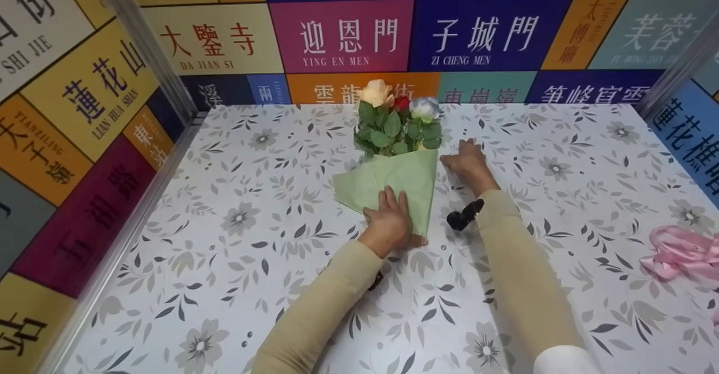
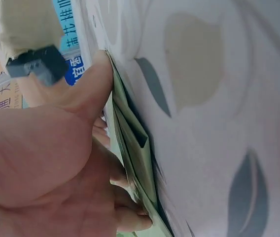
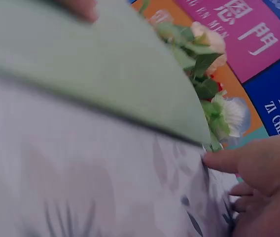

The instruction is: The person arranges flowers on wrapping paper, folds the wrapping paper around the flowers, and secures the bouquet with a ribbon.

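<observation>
A bouquet wrapped in light green paper lies on the table. Out of its wide end stick a peach rose, a red flower, a pale blue flower and green leaves. My left hand presses on the lower part of the wrap with spread fingers, its thumb at the narrow end. In the left wrist view, folded paper layers show beside the palm. My right hand is just right of the wrap's upper corner, a fingertip right at that corner in the right wrist view.
A white tablecloth with grey flowers and leaves covers the table. Pink ribbon lies in a loose heap at the right edge. Panels with coloured lettered blocks stand behind the table and along both sides.
</observation>
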Tool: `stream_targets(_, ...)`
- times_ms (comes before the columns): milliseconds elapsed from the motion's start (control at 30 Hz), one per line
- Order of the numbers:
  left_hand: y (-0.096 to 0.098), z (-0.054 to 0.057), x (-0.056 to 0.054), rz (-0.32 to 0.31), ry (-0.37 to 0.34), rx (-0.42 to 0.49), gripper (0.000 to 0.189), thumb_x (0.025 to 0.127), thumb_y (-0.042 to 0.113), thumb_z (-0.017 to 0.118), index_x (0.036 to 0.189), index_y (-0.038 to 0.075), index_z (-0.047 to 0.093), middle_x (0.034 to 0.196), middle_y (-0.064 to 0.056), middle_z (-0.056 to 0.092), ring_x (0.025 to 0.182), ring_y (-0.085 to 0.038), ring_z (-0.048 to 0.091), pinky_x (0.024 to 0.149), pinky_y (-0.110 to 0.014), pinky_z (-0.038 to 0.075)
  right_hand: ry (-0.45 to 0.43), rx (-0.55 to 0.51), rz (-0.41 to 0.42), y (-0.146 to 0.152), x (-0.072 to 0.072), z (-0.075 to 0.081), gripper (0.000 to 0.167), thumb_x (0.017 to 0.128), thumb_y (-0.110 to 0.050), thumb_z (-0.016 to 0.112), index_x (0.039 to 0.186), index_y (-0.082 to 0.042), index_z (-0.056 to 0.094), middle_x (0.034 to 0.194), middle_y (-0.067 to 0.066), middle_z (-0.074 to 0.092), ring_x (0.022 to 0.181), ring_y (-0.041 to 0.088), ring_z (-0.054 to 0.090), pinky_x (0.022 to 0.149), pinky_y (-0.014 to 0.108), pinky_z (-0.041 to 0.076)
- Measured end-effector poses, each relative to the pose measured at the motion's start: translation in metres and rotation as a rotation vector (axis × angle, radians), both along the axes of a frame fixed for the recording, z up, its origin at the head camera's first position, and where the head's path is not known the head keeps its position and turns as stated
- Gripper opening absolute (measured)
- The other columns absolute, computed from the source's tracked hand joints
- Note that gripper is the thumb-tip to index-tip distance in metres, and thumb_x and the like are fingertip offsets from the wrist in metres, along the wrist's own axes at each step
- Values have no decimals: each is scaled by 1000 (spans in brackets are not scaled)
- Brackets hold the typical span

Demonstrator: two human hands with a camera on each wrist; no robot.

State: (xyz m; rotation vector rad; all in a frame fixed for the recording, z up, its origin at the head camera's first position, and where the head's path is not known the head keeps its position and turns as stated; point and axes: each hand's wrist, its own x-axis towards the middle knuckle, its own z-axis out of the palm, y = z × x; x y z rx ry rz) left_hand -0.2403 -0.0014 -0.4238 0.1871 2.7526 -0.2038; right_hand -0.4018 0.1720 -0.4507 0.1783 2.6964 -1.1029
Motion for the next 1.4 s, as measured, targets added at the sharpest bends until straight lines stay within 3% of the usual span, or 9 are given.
stream_targets(233,-5,-5,4,-54,72,2,105,85,77,53,161,13,20,165,-21,22,152,-36,28,106,-51,48,-90,20,194,24,14,3,77,103,-31,50,158,3,11,166,24,-9,155,42,-5,127,52,3)
stream_targets(333,-13,-5,2,-73,83,-5,103,85,78,53,161,16,20,166,-19,22,149,-42,32,107,-49,48,-92,33,238,36,22,7,72,103,-32,52,158,1,18,167,24,7,154,43,10,126,53,11)
stream_targets(467,-24,-3,-2,-55,51,49,102,86,75,56,162,19,18,167,-18,17,148,-46,31,112,-49,43,-22,87,300,52,36,14,67,103,-34,51,156,0,28,155,31,35,136,45,44,119,57,28)
stream_targets(600,-33,-2,-5,-37,18,112,103,85,72,60,162,18,16,168,-18,12,149,-49,27,116,-52,39,31,172,344,72,53,22,66,104,-36,51,155,1,30,153,35,35,139,49,39,118,62,27)
stream_targets(767,-45,-2,-8,-41,-11,166,105,85,69,63,162,17,13,169,-20,8,150,-50,22,118,-55,35,79,234,268,111,75,33,74,104,-46,48,152,8,31,155,37,27,144,56,23,119,65,20)
stream_targets(1067,-73,0,-16,-82,-27,164,108,84,66,68,162,13,16,167,-24,13,147,-54,25,113,-60,39,68,393,37,187,126,36,105,91,-74,47,154,7,24,151,42,24,135,61,27,105,76,22)
stream_targets(1133,-78,1,-19,-72,-51,147,109,83,67,68,161,13,15,167,-23,12,147,-53,26,112,-59,41,70,423,28,196,134,34,109,88,-76,51,154,6,21,152,43,21,137,60,23,105,76,18)
stream_targets(1300,-94,-1,-19,-75,20,166,108,77,66,75,154,10,26,160,-26,23,136,-52,40,98,-56,51,96,427,18,212,153,31,115,84,-77,56,158,1,15,158,39,8,145,59,6,109,80,0)
stream_targets(1400,-105,-1,-18,-60,43,204,105,75,64,78,152,11,28,158,-33,23,137,-53,39,100,-58,49,124,453,-6,218,161,29,114,84,-76,58,158,-1,15,160,37,5,147,57,2,109,80,-6)
